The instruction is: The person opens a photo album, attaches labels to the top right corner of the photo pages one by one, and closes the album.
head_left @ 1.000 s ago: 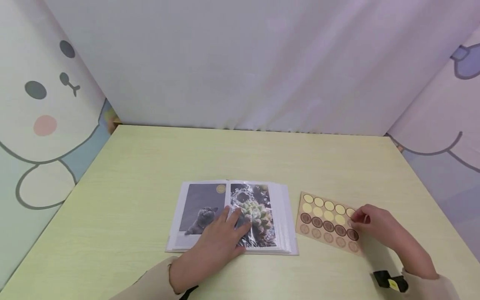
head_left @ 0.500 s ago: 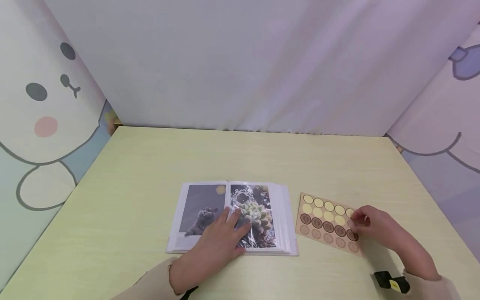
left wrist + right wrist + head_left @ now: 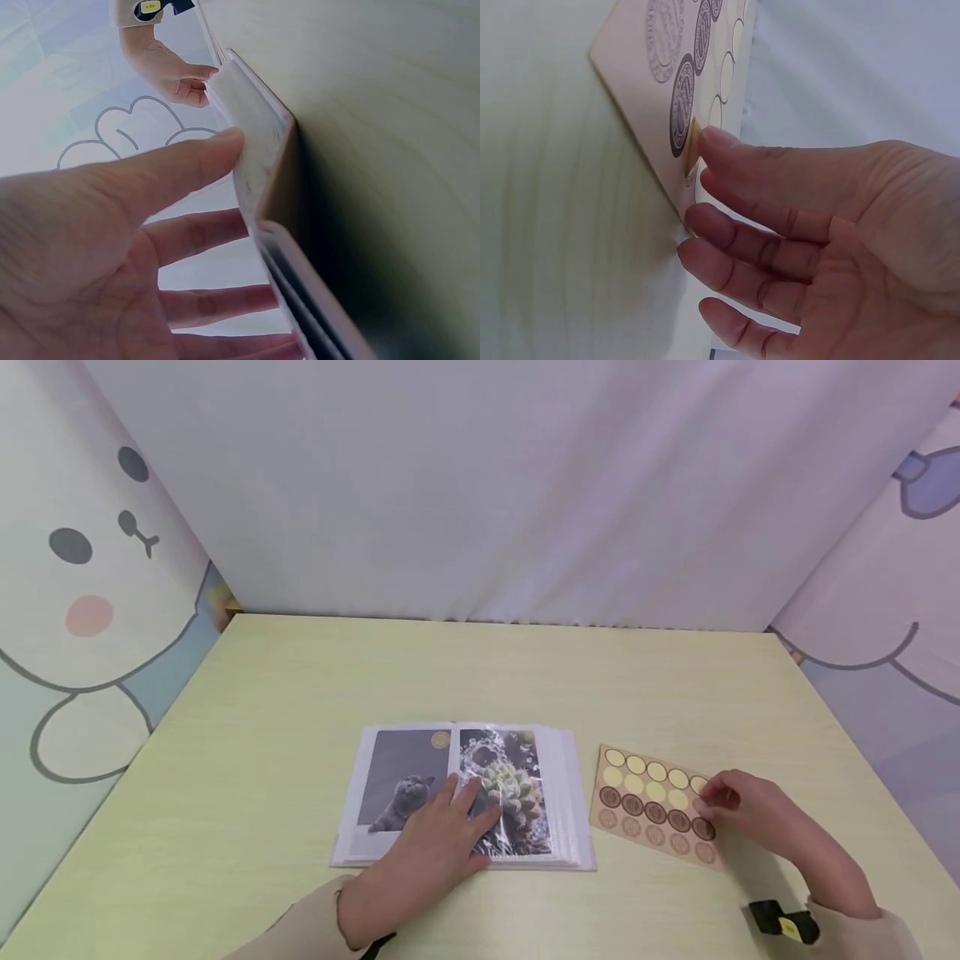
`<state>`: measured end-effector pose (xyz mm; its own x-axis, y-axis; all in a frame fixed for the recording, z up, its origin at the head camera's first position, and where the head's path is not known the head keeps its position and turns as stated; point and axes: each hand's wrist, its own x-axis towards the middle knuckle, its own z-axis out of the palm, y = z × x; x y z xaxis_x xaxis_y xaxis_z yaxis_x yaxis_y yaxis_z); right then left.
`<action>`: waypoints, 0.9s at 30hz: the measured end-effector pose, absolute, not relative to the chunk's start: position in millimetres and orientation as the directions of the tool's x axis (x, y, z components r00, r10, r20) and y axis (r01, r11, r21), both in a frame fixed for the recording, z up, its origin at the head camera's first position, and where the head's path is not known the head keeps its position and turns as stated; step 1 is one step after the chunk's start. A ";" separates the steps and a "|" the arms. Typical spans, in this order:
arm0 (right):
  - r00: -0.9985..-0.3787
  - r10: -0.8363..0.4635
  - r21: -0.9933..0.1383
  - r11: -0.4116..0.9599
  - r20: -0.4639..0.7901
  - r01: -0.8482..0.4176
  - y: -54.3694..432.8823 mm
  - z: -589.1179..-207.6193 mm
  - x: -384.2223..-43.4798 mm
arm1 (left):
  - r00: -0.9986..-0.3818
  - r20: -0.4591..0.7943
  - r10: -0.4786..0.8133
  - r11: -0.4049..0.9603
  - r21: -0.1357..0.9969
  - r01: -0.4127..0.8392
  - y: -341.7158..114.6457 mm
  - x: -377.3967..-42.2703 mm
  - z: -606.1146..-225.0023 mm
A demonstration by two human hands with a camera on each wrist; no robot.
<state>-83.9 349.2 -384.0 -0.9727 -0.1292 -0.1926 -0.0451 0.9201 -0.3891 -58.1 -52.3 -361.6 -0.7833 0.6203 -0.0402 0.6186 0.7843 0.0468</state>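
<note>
An open photo album [image 3: 566,793] lies on the table, with a grey cat picture [image 3: 386,760] on its left page and a succulent photo [image 3: 521,777] under clear plastic on its right. My left hand [image 3: 423,856] rests across both pages, fingers spread. To the album's right lies a brown sheet of round stickers [image 3: 656,814], in yellow, dark-ringed and pale brown rows. At its right edge, my right hand [image 3: 757,814] pinches a gold round sticker [image 3: 693,146] between thumb and index finger. The sticker's edge stands up from the sheet; the fingers partly hide it.
The pale wood-look table [image 3: 487,677] reaches back to a white curtain [image 3: 480,493]. Cartoon-printed cloths [image 3: 90,577] hang at both sides. A round gold sticker [image 3: 440,740] sits on the cat picture's top right corner. A black strap device [image 3: 783,922] is at the right sleeve.
</note>
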 end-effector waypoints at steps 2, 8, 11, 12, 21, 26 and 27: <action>-0.974 -0.123 -0.386 0.922 -0.190 -0.041 350.5 -384.8 -84.3 | -0.782 -0.040 0.622 0.783 0.045 0.620 -52.1 -58.3 -361.8; -0.975 -0.112 -0.386 0.922 -0.190 -0.030 352.8 -387.3 -83.8 | -0.780 -0.042 0.624 0.781 0.043 0.623 -52.0 -58.6 -362.8; -0.978 -0.117 -0.385 0.922 -0.174 -0.041 352.6 -387.3 -83.7 | -0.781 -0.049 0.622 0.783 0.046 0.621 -52.5 -58.6 -362.7; -0.979 -0.118 -0.384 0.922 -0.165 -0.046 352.4 -387.1 -83.9 | -0.781 -0.050 0.622 0.783 0.046 0.620 -52.7 -58.7 -362.5; -0.984 -0.135 -0.371 0.925 -0.115 -0.084 352.7 -389.0 -83.0 | -0.775 -0.043 0.631 0.776 0.052 0.629 -53.4 -59.3 -363.1; -0.981 -0.180 -0.341 0.929 -0.079 -0.143 352.1 -389.0 -83.9 | -0.774 -0.036 0.632 0.775 0.047 0.630 -53.8 -59.6 -363.8; -0.979 -0.183 -0.343 0.928 -0.085 -0.144 351.7 -388.4 -83.7 | -0.775 -0.035 0.631 0.776 0.046 0.629 -53.9 -59.7 -363.8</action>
